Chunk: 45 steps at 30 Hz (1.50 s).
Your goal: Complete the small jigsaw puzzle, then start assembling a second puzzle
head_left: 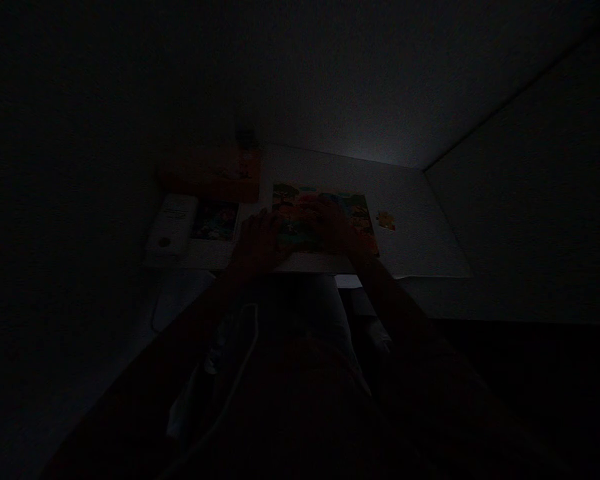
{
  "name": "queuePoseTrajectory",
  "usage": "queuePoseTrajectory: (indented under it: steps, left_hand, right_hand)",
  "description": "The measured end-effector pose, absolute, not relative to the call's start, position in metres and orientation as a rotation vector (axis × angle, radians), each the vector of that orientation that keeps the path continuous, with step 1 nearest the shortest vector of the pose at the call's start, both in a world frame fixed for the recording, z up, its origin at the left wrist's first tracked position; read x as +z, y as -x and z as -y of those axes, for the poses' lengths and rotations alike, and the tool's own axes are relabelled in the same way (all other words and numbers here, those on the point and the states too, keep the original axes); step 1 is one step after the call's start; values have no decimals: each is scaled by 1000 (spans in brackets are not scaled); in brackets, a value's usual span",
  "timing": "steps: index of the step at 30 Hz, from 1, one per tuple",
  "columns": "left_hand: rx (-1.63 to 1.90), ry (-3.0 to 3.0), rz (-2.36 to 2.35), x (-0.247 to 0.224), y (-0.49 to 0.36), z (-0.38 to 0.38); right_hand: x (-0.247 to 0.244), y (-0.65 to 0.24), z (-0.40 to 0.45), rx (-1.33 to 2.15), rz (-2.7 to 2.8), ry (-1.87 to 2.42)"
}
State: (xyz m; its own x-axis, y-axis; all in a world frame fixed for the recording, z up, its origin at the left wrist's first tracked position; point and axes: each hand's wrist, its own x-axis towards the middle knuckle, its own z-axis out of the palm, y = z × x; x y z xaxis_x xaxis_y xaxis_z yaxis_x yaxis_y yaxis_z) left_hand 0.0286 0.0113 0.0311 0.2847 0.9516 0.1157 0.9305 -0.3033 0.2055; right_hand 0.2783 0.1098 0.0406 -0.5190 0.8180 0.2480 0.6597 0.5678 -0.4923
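Note:
The view is very dark. A jigsaw puzzle (300,230) with trees and an orange and green scene lies flat on a white table (415,240). My left hand (260,240) rests at the puzzle's left edge, palm down with its fingers apart. Over the middle right of the puzzle lies my right hand (334,223), its fingers stretched forward onto the picture; I can make out nothing held in it. Right of the puzzle sits a small yellow and orange puzzle piece (386,220), or a few joined together.
An orange box (215,175) stands at the back left of the table. In front of it are a white box-like object (173,223) and a dark picture card (216,221). A wall (340,100) rises behind the table. Below, a pale cable (247,347) hangs near my lap.

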Motion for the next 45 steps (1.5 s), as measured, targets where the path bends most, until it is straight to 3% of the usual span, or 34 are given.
queuePoseTrajectory:
  steps: [10,29,39,45]
  left_hand:
    - [367,-2453,-1781,27,-29,-10]
    - [388,-2482,-1765,23,-27,-10]
    - [378,-2443,-1786,26,-26,-14]
    - [431,-2496,-1772,23,-23,-16]
  right_hand:
    - [8,-278,-41,298,2460,1321]
    - [24,-262,-36,284,2520,1420]
    - [25,-454,-102,115,1829,1763]
    - [14,-515,-117,142,1833,1939]
